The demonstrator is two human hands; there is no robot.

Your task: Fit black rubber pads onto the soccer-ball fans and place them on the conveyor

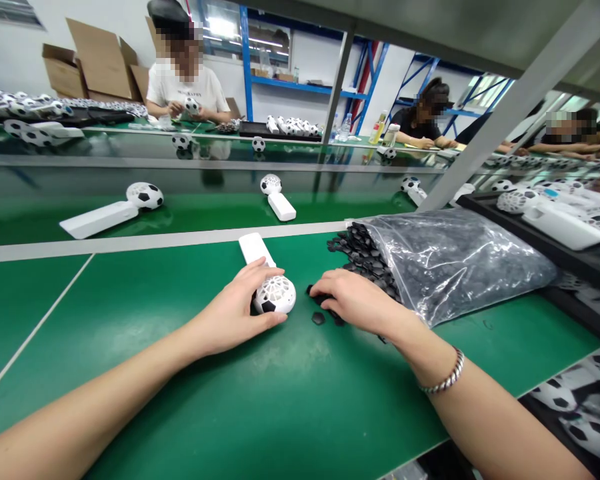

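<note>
A white device with a soccer-ball head (279, 293) and a flat white handle (254, 249) lies on the green table. Fingers and thumb of my left hand (240, 303) are wrapped round the ball, which shows an open white lattice and a few black patches. To its right, my right hand (355, 300) rests with bent fingers on small black pieces; whether it pinches one is hidden. One loose black piece (319, 319) lies between the hands. More black pieces (370, 257) spill from a clear plastic bag (460, 260) beyond my right hand.
Ball-headed devices (283, 206) lie on the belt (205, 207) past the table's pale edge strip. Black trays (575, 247) of similar devices stand at the right, by a slanted metal post (510, 93). People sit across the belt, one handling a ball (192, 105).
</note>
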